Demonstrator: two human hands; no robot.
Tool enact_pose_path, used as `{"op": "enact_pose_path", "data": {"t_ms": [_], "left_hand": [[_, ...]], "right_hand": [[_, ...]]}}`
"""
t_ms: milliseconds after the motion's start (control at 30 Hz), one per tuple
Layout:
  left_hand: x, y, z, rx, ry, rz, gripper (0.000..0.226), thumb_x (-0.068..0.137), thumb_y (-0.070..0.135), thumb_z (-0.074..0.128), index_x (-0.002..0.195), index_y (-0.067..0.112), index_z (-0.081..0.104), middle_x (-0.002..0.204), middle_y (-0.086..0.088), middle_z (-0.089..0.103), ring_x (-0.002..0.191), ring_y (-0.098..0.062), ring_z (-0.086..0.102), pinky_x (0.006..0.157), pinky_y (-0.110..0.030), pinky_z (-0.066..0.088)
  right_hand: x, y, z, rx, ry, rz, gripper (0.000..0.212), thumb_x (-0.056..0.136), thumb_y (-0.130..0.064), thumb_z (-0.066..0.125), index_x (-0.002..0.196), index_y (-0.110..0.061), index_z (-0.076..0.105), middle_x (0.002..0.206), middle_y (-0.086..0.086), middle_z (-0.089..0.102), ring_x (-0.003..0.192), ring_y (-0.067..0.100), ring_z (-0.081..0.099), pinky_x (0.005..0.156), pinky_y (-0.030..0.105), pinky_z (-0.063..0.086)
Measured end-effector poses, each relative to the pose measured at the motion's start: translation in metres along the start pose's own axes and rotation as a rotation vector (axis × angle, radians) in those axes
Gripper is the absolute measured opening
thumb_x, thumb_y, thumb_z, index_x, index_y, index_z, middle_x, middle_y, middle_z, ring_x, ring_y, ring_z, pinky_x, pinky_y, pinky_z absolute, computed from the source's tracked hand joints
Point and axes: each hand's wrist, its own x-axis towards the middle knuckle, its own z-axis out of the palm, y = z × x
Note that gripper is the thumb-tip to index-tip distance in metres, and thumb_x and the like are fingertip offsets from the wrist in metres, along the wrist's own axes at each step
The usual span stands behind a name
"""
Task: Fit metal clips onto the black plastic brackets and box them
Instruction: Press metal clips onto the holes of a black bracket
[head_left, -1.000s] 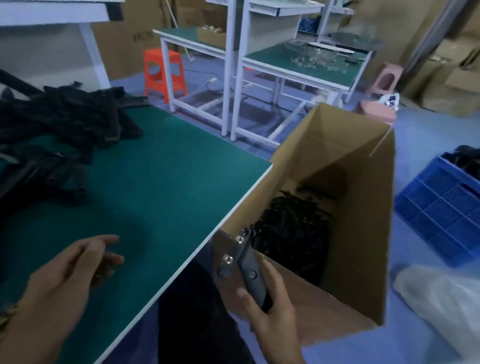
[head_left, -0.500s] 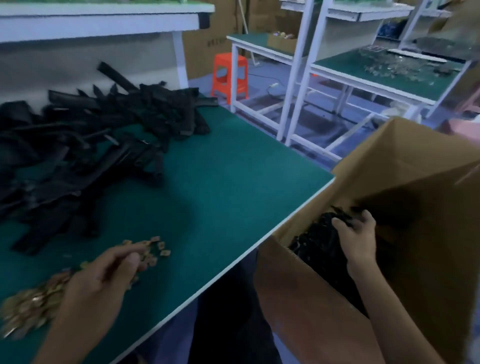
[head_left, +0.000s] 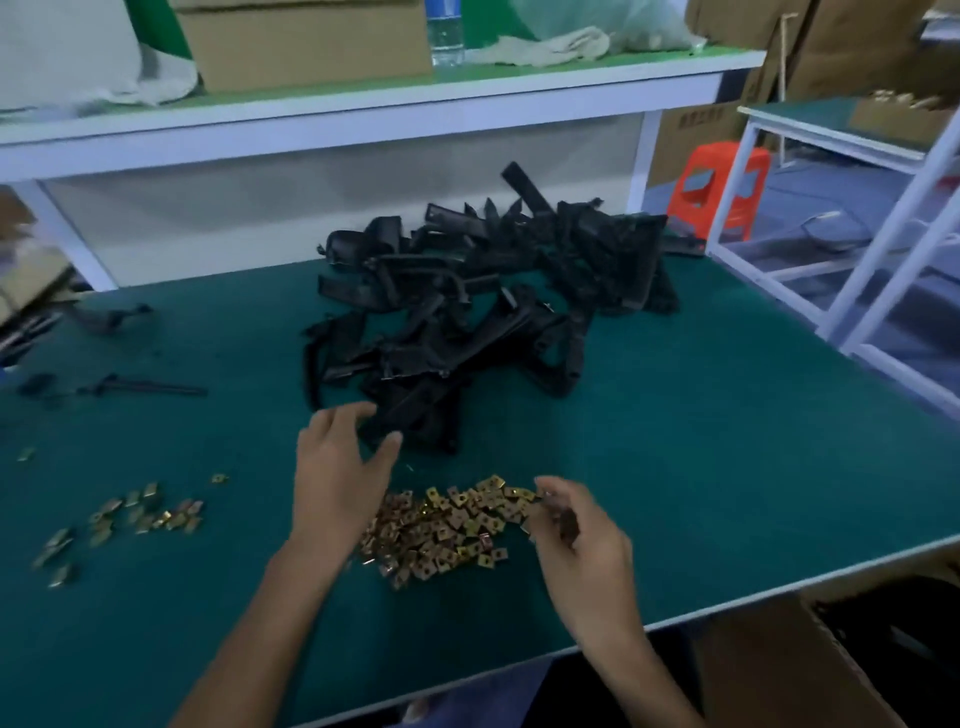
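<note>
Looks like the start of a fresh cycle: gathering parts, nothing fitted yet. Reaching forward with the left hand (head_left: 337, 478), fingers spread wide and empty, tips just short of the nearest of the black plastic brackets (head_left: 493, 312) heaped straight ahead of it. Hovering with the right hand (head_left: 576, 540) at the right end of the metal clips (head_left: 447, 530) piled between the two hands, fingers loosely curled toward the thumb; cannot tell whether pinching a clip or not. Well out to the left of the left hand, a thinner scatter of clips (head_left: 140, 514). Below and right of the right hand, off the edge of the green table (head_left: 727, 467), the cardboard box (head_left: 769, 670), only partly in view. Next, probably: closing the left fingers round one bracket and drawing it clear of the tangle, securing a single clip with the right, then bringing both together between the hands for pressing on.
</note>
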Motion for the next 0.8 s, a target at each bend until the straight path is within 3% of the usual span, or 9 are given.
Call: {"op": "enact_pose_path", "data": {"t_ms": [67,133,233,367,467,567,667,733,800], "left_hand": [[0.018,-0.002,0.005,0.131,-0.138,-0.005,0.065,0.095,0.042,0.066,0.148,0.015,0.043,0.143,-0.008,0.047,0.135,-0.032,0.039,0.11,-0.043,0.038],[0.03,-0.004,0.011,0.2,-0.205,0.033,0.056,0.098,0.038,0.062,0.144,0.01,0.044,0.136,-0.013,0.054,0.125,-0.034,0.046,0.104,-0.044,0.042],[0.037,-0.003,0.015,0.241,-0.099,0.14,0.045,0.103,0.035,0.053,0.133,0.002,0.051,0.121,-0.017,0.06,0.112,-0.036,0.053,0.096,-0.044,0.046],[0.036,0.012,0.007,0.169,-0.007,0.226,0.057,0.103,0.045,0.045,0.136,-0.001,0.05,0.114,-0.017,0.063,0.11,-0.035,0.057,0.09,-0.046,0.05],[0.03,0.028,-0.002,0.059,0.033,0.246,0.061,0.103,0.051,0.038,0.139,0.003,0.045,0.11,-0.014,0.065,0.106,-0.032,0.059,0.082,-0.045,0.052],[0.015,0.05,-0.012,-0.074,0.06,0.252,0.056,0.102,0.057,0.034,0.136,0.013,0.043,0.102,-0.003,0.064,0.094,-0.023,0.061,0.067,-0.029,0.046],[-0.033,0.071,-0.002,-0.055,-0.025,0.341,0.038,0.102,0.057,0.032,0.123,0.026,0.042,0.094,0.004,0.06,0.083,-0.015,0.056,0.062,-0.021,0.041],[-0.069,0.08,0.018,0.057,-0.112,0.445,0.035,0.102,0.048,0.039,0.122,0.022,0.049,0.098,-0.002,0.063,0.085,-0.023,0.059,0.069,-0.035,0.047],[-0.093,0.082,0.037,0.188,-0.205,0.575,0.041,0.098,0.04,0.04,0.127,0.016,0.055,0.109,-0.004,0.064,0.096,-0.027,0.061,0.082,-0.037,0.049]], "right_hand": [[-0.001,0.004,0.003,-0.039,-0.01,-0.012,0.021,0.098,-0.018,0.065,0.11,-0.036,0.066,0.092,-0.019,0.068,0.087,0.002,0.064,0.068,0.012,0.043],[0.0,0.007,0.001,-0.027,0.021,-0.012,0.022,0.097,-0.016,0.066,0.099,-0.037,0.068,0.088,-0.018,0.068,0.081,0.004,0.064,0.063,0.011,0.043],[0.002,0.01,0.001,-0.036,0.063,-0.05,0.024,0.096,-0.015,0.067,0.095,-0.039,0.068,0.082,-0.014,0.068,0.074,0.008,0.063,0.059,0.013,0.042],[0.001,0.014,0.004,-0.075,0.062,-0.093,0.031,0.095,-0.016,0.067,0.094,-0.047,0.064,0.081,-0.01,0.068,0.073,0.012,0.063,0.061,0.025,0.048],[0.002,0.014,0.003,-0.097,0.073,-0.112,0.038,0.095,-0.013,0.068,0.094,-0.05,0.061,0.083,-0.011,0.068,0.073,0.012,0.063,0.062,0.024,0.048],[0.001,0.009,0.005,-0.065,0.073,-0.109,0.007,0.098,-0.041,0.061,0.095,-0.047,0.063,0.083,-0.009,0.07,0.075,0.01,0.066,0.067,0.031,0.052],[-0.003,0.007,0.002,0.038,0.103,-0.081,0.045,0.091,-0.078,0.041,0.102,-0.042,0.067,0.098,-0.019,0.072,0.092,0.001,0.068,0.077,0.02,0.052],[-0.006,0.008,0.002,0.11,0.116,-0.072,0.056,0.086,-0.085,0.038,0.112,-0.044,0.064,0.111,-0.019,0.07,0.105,0.002,0.065,0.087,0.024,0.051],[-0.009,0.008,0.004,0.154,0.103,-0.024,0.054,0.085,-0.086,0.04,0.121,-0.05,0.059,0.119,-0.02,0.066,0.114,0.002,0.061,0.092,0.032,0.049]]}}
